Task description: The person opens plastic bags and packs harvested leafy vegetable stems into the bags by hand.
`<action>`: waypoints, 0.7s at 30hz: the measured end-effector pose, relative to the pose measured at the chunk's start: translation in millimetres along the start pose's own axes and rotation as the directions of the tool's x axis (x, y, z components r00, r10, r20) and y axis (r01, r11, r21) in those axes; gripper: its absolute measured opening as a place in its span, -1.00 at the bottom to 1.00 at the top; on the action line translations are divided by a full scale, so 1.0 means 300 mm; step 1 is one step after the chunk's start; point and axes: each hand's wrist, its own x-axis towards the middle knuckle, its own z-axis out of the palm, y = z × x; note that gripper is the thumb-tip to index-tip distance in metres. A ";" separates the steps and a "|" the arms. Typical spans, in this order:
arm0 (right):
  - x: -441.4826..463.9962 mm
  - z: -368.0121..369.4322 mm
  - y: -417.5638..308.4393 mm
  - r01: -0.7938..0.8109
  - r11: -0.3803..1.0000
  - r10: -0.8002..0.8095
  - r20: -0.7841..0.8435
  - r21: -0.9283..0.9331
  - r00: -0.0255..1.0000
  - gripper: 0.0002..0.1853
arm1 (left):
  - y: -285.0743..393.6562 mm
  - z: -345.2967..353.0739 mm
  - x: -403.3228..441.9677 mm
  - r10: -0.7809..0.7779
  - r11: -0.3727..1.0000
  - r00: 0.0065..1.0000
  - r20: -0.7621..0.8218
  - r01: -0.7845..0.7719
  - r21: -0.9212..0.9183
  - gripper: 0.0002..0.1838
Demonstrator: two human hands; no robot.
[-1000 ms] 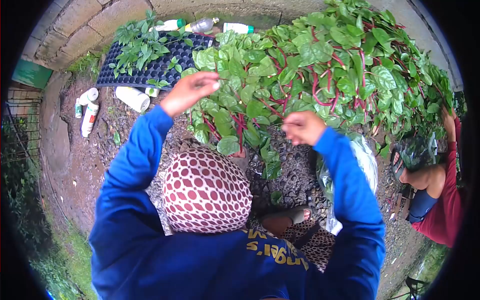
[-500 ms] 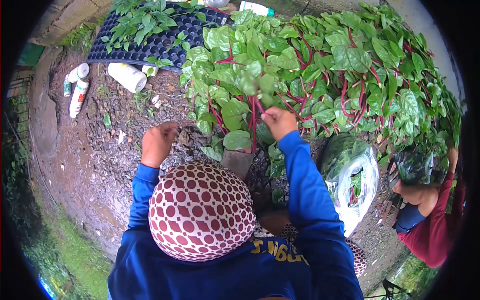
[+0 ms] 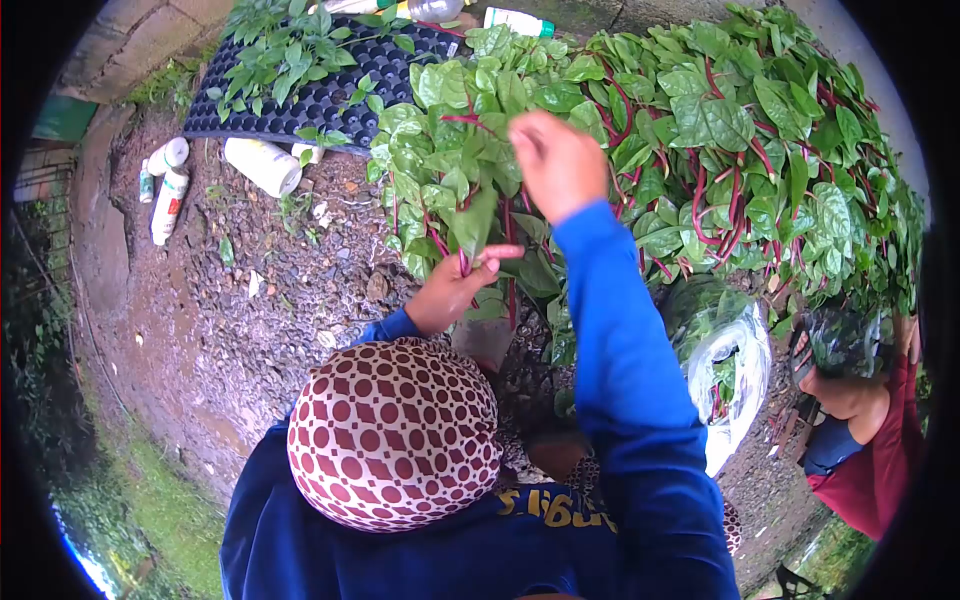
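Note:
My left hand (image 3: 455, 292) is closed around the reddish stem of a leafy Malabar spinach sprig (image 3: 476, 222), with the index finger stretched out to the right. The sprig stands up from the fist in front of the pile. My right hand (image 3: 562, 165) is over the near side of the heap of Malabar spinach (image 3: 700, 120), back of the hand up. Its fingers are curled together, slightly blurred, and whatever is between them is hidden. Broad green leaves and purple-red stems make up the heap.
A black seedling tray (image 3: 340, 95) with green seedlings lies at the back left, white bottles (image 3: 262, 167) beside it. A clear plastic bag (image 3: 745, 375) with greens sits right of my arm. At far right a person in a red sleeve (image 3: 880, 450) crouches. Wet gravel (image 3: 280, 270) covers the left.
My left hand has moved right to the edge of the heap and now grips a sprig. My right hand has gone up and farther over the leaves from the stem it held.

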 end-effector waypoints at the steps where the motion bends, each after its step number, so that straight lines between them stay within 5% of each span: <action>1: 0.064 0.071 -0.003 0.043 0.999 -0.043 0.042 0.002 0.998 -0.76 | -0.024 0.010 -0.001 -0.018 1.000 1.000 0.003 0.018 -0.018 -0.65; 3: 0.172 0.168 -0.057 0.007 0.949 0.156 0.489 -0.316 0.858 -0.61 | -0.083 0.015 0.004 -0.051 0.998 0.999 0.017 0.051 -0.041 -0.63; 4: 0.171 0.298 0.031 0.097 0.936 0.073 0.457 -0.337 0.886 -0.68 | -0.065 0.017 0.012 -0.054 0.997 0.995 0.079 0.057 -0.044 -0.62; 7: 0.181 0.308 0.106 0.010 0.945 0.145 0.446 -0.326 0.883 -0.75 | -0.061 0.012 0.008 -0.197 0.955 0.980 0.020 0.196 -0.223 -0.61; 8: 0.157 0.254 0.114 -0.009 0.970 0.064 0.218 -0.242 0.974 -0.75 | -0.067 -0.012 0.015 -0.166 0.897 0.978 0.129 0.204 -0.392 -0.55; 10: 0.105 0.119 0.154 0.002 0.985 0.040 -0.244 0.171 0.969 -0.85 | -0.052 -0.011 0.007 -0.128 0.851 0.991 -0.041 0.089 -0.518 -0.52; 11: 0.084 0.048 0.150 -0.161 0.898 0.266 -0.215 0.410 0.940 -0.87 | -0.040 -0.011 0.003 -0.117 0.822 0.985 -0.130 0.023 -0.568 -0.51; 12: 0.051 -0.015 0.141 -0.130 0.708 0.367 -0.205 0.694 0.908 -0.82 | -0.049 -0.020 0.003 -0.076 0.820 0.983 -0.165 -0.032 -0.571 -0.48; 13: 0.005 -0.078 0.104 -0.155 0.635 0.448 -0.197 0.756 0.872 -0.84 | -0.040 -0.021 0.009 -0.053 0.821 0.981 -0.187 -0.064 -0.567 -0.49; 17: -0.258 0.038 0.016 -0.073 0.735 0.301 -0.229 0.674 0.926 -0.84 | -0.024 0.002 0.031 -0.007 0.789 0.990 -0.143 -0.083 -0.609 -0.48; 19: -0.395 0.133 -0.052 -0.121 0.870 0.155 -0.031 0.478 0.987 -0.77 | -0.117 -0.013 0.048 0.074 0.672 0.997 -0.017 -0.063 -0.738 -0.47; 21: -0.430 0.137 -0.081 0.062 0.964 -0.067 0.010 0.260 0.998 -0.77 | -0.062 0.011 0.038 -0.088 0.610 0.995 -0.056 0.009 -0.793 -0.49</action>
